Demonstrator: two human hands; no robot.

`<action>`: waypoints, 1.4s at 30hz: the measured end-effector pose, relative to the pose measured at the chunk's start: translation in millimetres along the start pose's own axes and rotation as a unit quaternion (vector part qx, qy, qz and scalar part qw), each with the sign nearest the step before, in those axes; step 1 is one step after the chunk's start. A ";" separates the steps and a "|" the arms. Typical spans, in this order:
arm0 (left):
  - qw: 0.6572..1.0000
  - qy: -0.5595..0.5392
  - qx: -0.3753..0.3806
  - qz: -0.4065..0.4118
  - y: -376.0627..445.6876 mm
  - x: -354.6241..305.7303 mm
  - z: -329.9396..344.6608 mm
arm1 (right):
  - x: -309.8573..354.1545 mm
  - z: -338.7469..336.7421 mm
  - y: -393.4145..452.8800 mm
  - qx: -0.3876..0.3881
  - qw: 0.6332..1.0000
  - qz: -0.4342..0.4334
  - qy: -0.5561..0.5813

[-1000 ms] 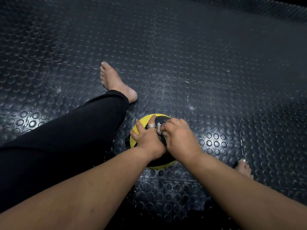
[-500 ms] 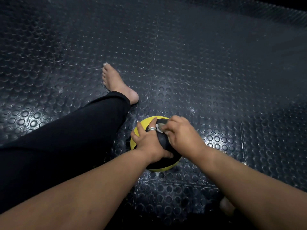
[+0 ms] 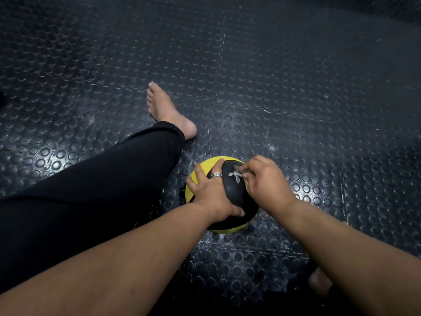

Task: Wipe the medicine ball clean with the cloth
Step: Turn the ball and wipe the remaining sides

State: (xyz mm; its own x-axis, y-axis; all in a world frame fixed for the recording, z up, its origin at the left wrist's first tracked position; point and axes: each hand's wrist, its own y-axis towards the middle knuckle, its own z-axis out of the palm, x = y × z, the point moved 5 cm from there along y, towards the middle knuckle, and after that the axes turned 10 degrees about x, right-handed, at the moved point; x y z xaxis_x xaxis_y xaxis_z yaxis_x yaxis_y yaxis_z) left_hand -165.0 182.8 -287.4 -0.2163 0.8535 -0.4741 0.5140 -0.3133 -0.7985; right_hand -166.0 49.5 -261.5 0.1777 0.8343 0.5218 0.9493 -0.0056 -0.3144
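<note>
Leg [image 3: 95, 197] in dark trousers lies left of the medicine ball [image 3: 237, 195], bare foot [image 3: 168, 110] beyond it on the studded rubber floor [image 3: 296, 87]. Ball sits on the floor between the person's legs, yellow and black, partly hidden under both hands.

Left hand [image 3: 211, 195] is spread over the ball's left and top side, fingers wide and pressed flat, thumb wrapped to the near side, ring on one finger. It looks like the bracing hand.

Right hand [image 3: 266, 181] is on the ball's upper right, fingers curled tight round a small bunch of cloth [image 3: 237, 175]. Only a pale frayed scrap shows past the knuckles, touching the black panel at the top.

Toes of the other foot [image 3: 319, 281] are near the frame bottom, right of the ball.

Risks, as I judge them:
- Ball rolls off under sideways wipe force if the left hand eases; round body on a bumpy floor, nothing else chocks it.
- Cloth is balled so small that knuckles, not fabric, may do the rubbing, so poor coverage.
- Underside and the patch under the left palm get missed unless the ball is turned.
</note>
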 end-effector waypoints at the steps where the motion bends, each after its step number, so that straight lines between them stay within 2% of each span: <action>1: 1.000 0.001 0.003 0.000 1.1 -0.5 -0.7 | -4.3 -1.5 10.3 -0.007 0.999 0.030 0.012; 4: 1.000 0.005 0.006 -0.003 1.7 3.5 -4.8 | -3.0 -0.3 25.4 0.001 0.997 0.075 0.023; 8: 1.000 0.001 0.006 0.002 0.3 8.2 -5.7 | 21.2 4.4 3.3 0.025 0.998 -0.055 -0.010; 9: 1.000 0.004 0.006 0.003 0.9 7.8 -3.6 | 17.7 5.2 3.1 0.029 0.998 -0.060 -0.015; 10: 1.000 0.007 0.006 0.002 1.0 7.2 -1.6 | 11.7 4.3 6.7 0.024 0.999 -0.044 -0.010; 14: 1.000 0.013 0.002 0.002 -0.6 7.4 -0.8 | -16.3 -0.7 24.9 0.000 0.982 0.152 0.115; 16: 1.000 0.000 0.004 0.003 -0.6 11.8 -3.5 | -7.6 1.5 19.3 0.005 0.980 0.156 0.127; 19: 1.000 -0.008 0.004 0.009 1.6 12.9 -6.8 | 20.3 4.7 -7.9 -0.009 0.993 0.045 0.110; 21: 1.000 0.004 0.003 0.005 1.8 5.9 -4.4 | 17.2 1.6 -16.0 -0.021 0.995 0.025 0.092; 23: 1.000 0.011 0.001 0.002 1.1 -1.4 -2.2 | -3.3 -0.9 -8.0 -0.018 0.995 0.072 0.071; 25: 1.000 0.009 -0.002 0.001 1.2 -1.2 -1.8 | -33.8 -6.9 1.6 -0.006 0.980 0.182 0.075; 27: 1.000 0.001 -0.002 0.009 -0.2 3.1 -2.2 | -58.8 -21.4 1.9 -0.021 0.950 0.272 0.154; 28: 1.000 -0.003 -0.002 0.013 -0.8 5.2 -3.7 | -65.8 -28.0 0.8 -0.043 0.935 0.283 0.209; 30: 1.000 -0.006 0.000 0.014 -0.9 7.9 -5.5 | -62.7 -35.2 2.0 -0.075 0.920 0.256 0.288; 31: 1.000 -0.008 0.003 0.012 -1.1 8.2 -4.9 | -56.2 -32.3 2.2 -0.067 0.914 0.238 0.322; 34: 1.000 -0.005 0.004 0.011 -0.3 4.0 -4.8 | -38.9 -2.9 2.1 0.006 0.884 0.197 0.424; 35: 1.000 -0.005 0.003 0.010 -0.5 3.9 -4.8 | -37.3 6.3 0.6 0.015 0.887 0.200 0.415; 37: 1.000 -0.009 0.006 0.007 -0.2 4.6 -5.5 | -34.1 13.7 -5.7 -0.013 0.944 0.210 0.253; 38: 1.000 -0.010 0.006 0.006 0.3 4.8 -6.5 | -29.3 14.9 -10.8 -0.035 0.960 0.221 0.171; 40: 1.000 -0.007 0.007 0.008 1.9 4.2 -7.2 | -14.7 17.6 -21.9 -0.064 0.968 0.219 0.103; 42: 1.000 -0.003 0.009 0.006 3.0 4.2 -5.6 | -16.2 24.9 -22.0 -0.067 0.974 0.198 0.089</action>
State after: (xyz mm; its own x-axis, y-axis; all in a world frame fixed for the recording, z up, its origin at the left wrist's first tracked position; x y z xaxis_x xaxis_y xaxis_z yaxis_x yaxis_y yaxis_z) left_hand -159.8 187.7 -289.8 -0.2156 0.8466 -0.4866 0.5015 -0.3315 -0.7991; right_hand -196.1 49.9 -282.8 0.5683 0.6433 0.5131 0.8198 -0.3895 -0.4197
